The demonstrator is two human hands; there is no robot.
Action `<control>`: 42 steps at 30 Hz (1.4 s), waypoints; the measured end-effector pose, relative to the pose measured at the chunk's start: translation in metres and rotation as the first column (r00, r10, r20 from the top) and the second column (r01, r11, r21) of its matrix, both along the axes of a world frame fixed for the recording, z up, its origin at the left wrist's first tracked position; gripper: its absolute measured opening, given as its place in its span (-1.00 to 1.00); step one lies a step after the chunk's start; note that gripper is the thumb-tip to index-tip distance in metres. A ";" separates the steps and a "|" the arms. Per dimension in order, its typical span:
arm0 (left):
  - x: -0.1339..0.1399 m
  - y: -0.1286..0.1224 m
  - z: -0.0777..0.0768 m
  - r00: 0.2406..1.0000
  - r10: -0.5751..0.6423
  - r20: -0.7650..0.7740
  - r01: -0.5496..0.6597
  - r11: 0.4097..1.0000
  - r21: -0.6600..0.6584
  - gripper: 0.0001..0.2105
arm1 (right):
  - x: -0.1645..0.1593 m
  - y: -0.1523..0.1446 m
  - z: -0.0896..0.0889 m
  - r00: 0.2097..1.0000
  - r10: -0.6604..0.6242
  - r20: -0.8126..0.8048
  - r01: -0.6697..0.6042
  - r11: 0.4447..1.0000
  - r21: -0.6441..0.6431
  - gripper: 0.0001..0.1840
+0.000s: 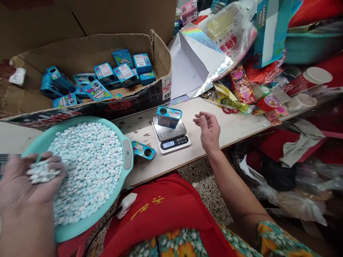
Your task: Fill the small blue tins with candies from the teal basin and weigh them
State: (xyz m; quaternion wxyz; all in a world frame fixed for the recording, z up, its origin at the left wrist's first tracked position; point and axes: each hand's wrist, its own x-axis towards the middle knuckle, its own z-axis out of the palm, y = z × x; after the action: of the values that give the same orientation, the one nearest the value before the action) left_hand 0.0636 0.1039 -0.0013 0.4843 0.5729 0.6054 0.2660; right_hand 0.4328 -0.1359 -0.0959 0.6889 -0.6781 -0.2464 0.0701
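Observation:
Cupped in my left hand (29,185) is a small heap of white and pale blue candies (44,172), held over the left side of a turquoise basin (126,157) full of the same candies. My right hand (209,131) hovers right of a small digital scale (175,143), fingers loosely curled but apart, holding nothing. On the scale's metal plate stands a blue candy box (168,117) with a round hole in its top; the display seems to read 1453, any decimal point unclear. Another blue box (144,150) lies on the table between basin and scale.
Behind the basin, a large cardboard carton (158,85) holds several blue boxes (125,73). Shiny holographic sheets (193,64), plastic bags and candy packets (242,85) crowd the table's right. A red apron (163,210) lies below the table's front edge (171,167).

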 end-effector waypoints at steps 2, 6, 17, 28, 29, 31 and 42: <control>0.004 -0.004 0.003 0.944 0.171 0.281 -0.121 0.975 -0.189 -0.74 | -0.001 0.002 0.002 1.000 0.028 -0.002 -0.028 1.000 -0.007 -0.66; 0.006 -0.006 0.006 0.865 0.299 0.403 -0.223 0.948 -0.226 -0.79 | -0.008 0.009 0.002 0.989 0.143 0.030 -0.142 0.989 -0.029 -0.60; -0.009 0.001 0.004 0.696 0.277 0.663 -0.052 0.940 -0.338 -0.67 | -0.029 0.059 0.021 0.967 0.233 0.104 -0.213 0.961 -0.177 -0.55; 0.061 -0.035 0.078 0.474 0.146 0.868 -0.112 0.988 -0.105 -0.64 | -0.158 0.116 0.115 0.644 0.683 0.346 -0.649 0.727 -0.227 -0.65; 0.065 -0.035 0.078 0.509 0.096 0.856 -0.148 0.989 -0.023 -0.63 | -0.168 0.121 0.115 0.619 0.704 0.347 -0.661 0.706 -0.253 -0.64; 0.069 -0.035 0.073 0.595 0.033 0.803 -0.187 0.977 0.098 -0.61 | -0.181 0.128 0.112 0.606 0.715 0.348 -0.655 0.697 -0.293 -0.63; 0.068 -0.032 0.066 0.666 0.010 0.746 -0.177 0.974 0.145 -0.65 | -0.188 0.129 0.113 0.593 0.747 0.301 -0.659 0.665 -0.352 -0.65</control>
State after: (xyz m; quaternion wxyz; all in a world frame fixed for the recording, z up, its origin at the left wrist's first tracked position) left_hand 0.1313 0.0723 0.0647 0.6122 0.4302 0.3546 0.5607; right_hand 0.2446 -0.0065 0.0168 0.4607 -0.5888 -0.6285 0.2145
